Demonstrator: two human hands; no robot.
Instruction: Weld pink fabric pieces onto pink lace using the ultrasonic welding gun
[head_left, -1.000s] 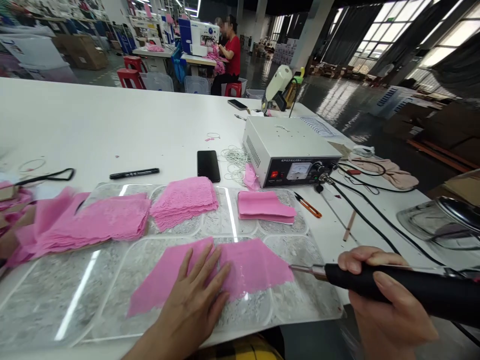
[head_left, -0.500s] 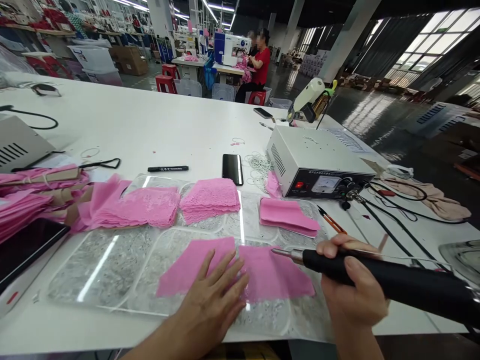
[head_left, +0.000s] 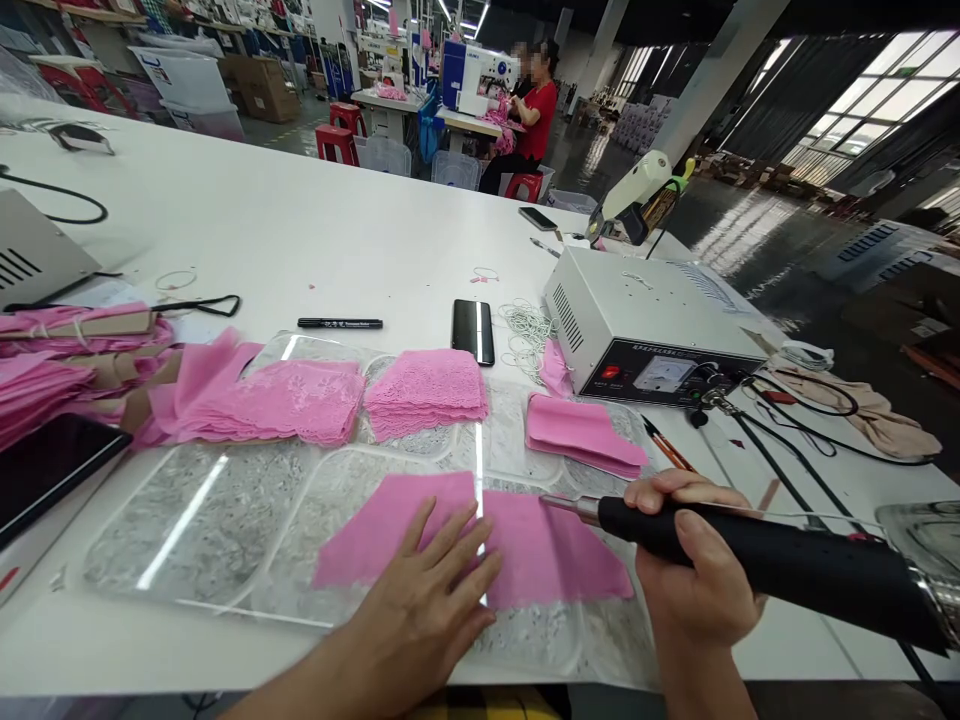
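Note:
My left hand (head_left: 435,595) lies flat with fingers spread over two pink fabric pieces (head_left: 529,560), whose edges meet near my fingertips. They rest on a clear, patterned plastic mat (head_left: 202,530). My right hand (head_left: 697,565) is wrapped round a black-handled ultrasonic welder (head_left: 802,565). Its thin metal tip points left and lies at the top edge of the right-hand piece; whether it presses down I cannot tell. Just beyond are a stack of pink lace pieces (head_left: 427,395), a wider lace stack (head_left: 300,400) and a smooth pink stack (head_left: 581,435).
A grey control box (head_left: 652,310) with a dial and cables stands at the right. A phone (head_left: 473,332) and a black marker (head_left: 340,323) lie behind the fabric. Bundled pink fabric (head_left: 45,390) and a dark-screened device (head_left: 60,470) are at the left. A person (head_left: 532,115) sews beyond the table.
The view has shifted slightly. Both hands, the welder and the two pink pieces keep nearly the same places relative to one another.

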